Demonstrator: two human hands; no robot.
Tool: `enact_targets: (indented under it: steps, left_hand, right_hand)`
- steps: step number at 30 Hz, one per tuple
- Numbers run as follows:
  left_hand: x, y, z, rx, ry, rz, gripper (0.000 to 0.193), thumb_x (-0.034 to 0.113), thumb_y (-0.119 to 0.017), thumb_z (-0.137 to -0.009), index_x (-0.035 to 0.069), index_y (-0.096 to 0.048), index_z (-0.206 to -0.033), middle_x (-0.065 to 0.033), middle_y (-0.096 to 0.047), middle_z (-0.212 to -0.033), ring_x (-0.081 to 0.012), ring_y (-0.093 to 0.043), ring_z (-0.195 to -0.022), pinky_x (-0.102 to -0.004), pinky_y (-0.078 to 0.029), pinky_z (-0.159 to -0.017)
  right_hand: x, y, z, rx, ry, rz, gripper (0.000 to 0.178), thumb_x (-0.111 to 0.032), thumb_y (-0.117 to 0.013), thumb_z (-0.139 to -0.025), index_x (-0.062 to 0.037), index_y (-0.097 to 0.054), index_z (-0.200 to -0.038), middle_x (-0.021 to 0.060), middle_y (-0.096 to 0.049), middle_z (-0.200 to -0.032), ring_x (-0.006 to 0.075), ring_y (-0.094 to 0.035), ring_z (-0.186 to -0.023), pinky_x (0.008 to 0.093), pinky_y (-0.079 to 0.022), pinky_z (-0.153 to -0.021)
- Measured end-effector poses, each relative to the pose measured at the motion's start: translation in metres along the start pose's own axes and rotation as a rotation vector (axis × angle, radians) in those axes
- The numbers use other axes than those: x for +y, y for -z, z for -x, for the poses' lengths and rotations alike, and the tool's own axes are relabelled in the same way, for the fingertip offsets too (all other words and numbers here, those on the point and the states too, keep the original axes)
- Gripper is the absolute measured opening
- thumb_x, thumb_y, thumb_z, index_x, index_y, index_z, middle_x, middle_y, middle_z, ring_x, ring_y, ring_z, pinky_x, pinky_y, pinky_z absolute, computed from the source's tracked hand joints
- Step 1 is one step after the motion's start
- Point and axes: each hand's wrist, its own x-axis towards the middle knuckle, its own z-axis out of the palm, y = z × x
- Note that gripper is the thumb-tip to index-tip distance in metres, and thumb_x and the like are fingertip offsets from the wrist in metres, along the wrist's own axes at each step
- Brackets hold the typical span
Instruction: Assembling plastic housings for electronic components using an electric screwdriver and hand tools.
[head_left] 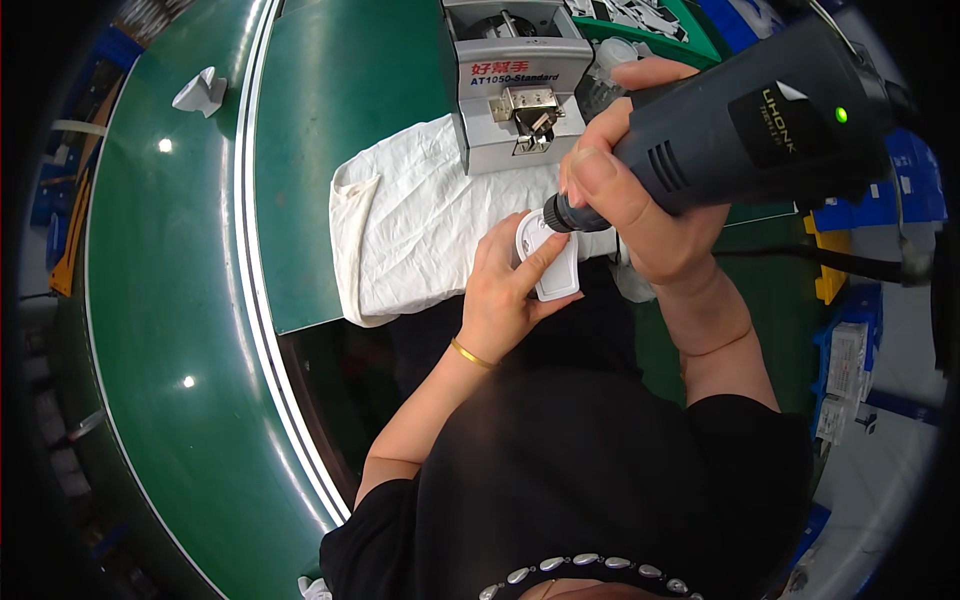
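Note:
My right hand [640,190] is wrapped round the front of a black electric screwdriver [700,140], which has a green light lit near its back end. Its tip points down and to the left, at the upper part of a small white plastic housing [557,275]. Whether the bit touches a screw there is hidden. My left hand [505,275] grips the housing from the left, thumb across its face and fingers behind it. Both hands are over the near edge of a white cloth [420,215] spread on the green bench.
Behind the cloth stands a grey metal tabletop machine [525,100]. A green tray [690,30] of small parts lies at the back right, near a clear plastic container [612,55]. Another white part [201,92] sits on the green conveyor belt [170,270] at left. Blue bins [890,190] line the right.

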Motion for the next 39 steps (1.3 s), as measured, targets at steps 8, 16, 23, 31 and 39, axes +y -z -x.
enact_targets:
  steps: [8,16,23,31,39]
  left_hand:
    - [0.0,-0.001,-0.001,-0.001,-0.011,0.003,0.074,0.025,-0.09,-0.06,0.016,-0.064,-0.129,-0.0217,-0.053,-0.13,-0.0429,-0.055,-0.116,-0.0467,-0.049,-0.096]
    - [-0.001,0.001,-0.002,0.006,-0.017,0.034,0.073,0.025,-0.09,-0.06,0.014,-0.064,-0.127,-0.0233,-0.055,-0.128,-0.0438,-0.056,-0.114,-0.047,-0.049,-0.094]
    - [0.0,0.0,-0.002,-0.007,0.003,0.024,0.072,0.025,-0.09,-0.06,0.015,-0.064,-0.127,-0.023,-0.055,-0.129,-0.0439,-0.056,-0.114,-0.047,-0.049,-0.094]
    - [-0.001,-0.001,-0.002,-0.009,0.001,0.025,0.075,0.023,-0.091,-0.059,0.016,-0.064,-0.128,-0.0224,-0.054,-0.129,-0.0433,-0.056,-0.115,-0.047,-0.049,-0.095]
    - [-0.001,0.0,-0.002,-0.012,0.009,0.016,0.073,0.025,-0.09,-0.061,0.016,-0.064,-0.128,-0.0222,-0.054,-0.129,-0.0428,-0.056,-0.114,-0.0467,-0.05,-0.093]
  right_hand:
    - [0.006,0.009,-0.002,-0.147,0.129,0.218,0.048,0.004,-0.063,-0.087,0.006,-0.038,-0.129,0.0102,-0.061,-0.077,0.0162,-0.061,-0.065,0.0347,-0.054,-0.067]
    - [0.001,0.001,0.005,0.021,-0.057,0.043,0.013,0.0,-0.075,-0.078,-0.0044,-0.063,-0.082,0.0022,-0.063,-0.073,0.0201,-0.061,-0.092,0.0379,-0.047,-0.09]
    - [0.003,0.012,0.003,-0.123,0.046,0.189,0.038,0.0,-0.066,-0.086,0.0029,-0.043,-0.115,0.0083,-0.062,-0.077,0.0181,-0.061,-0.075,0.0367,-0.052,-0.075]
    - [0.009,0.014,-0.001,-0.191,0.12,0.204,0.045,0.002,-0.061,-0.088,0.0048,-0.036,-0.125,0.0108,-0.061,-0.079,0.0167,-0.06,-0.067,0.0364,-0.054,-0.068]
    - [0.015,0.007,-0.001,-0.176,0.089,0.143,0.042,0.004,-0.06,-0.087,0.0048,-0.038,-0.123,0.0106,-0.061,-0.079,0.0158,-0.059,-0.065,0.0363,-0.054,-0.065]
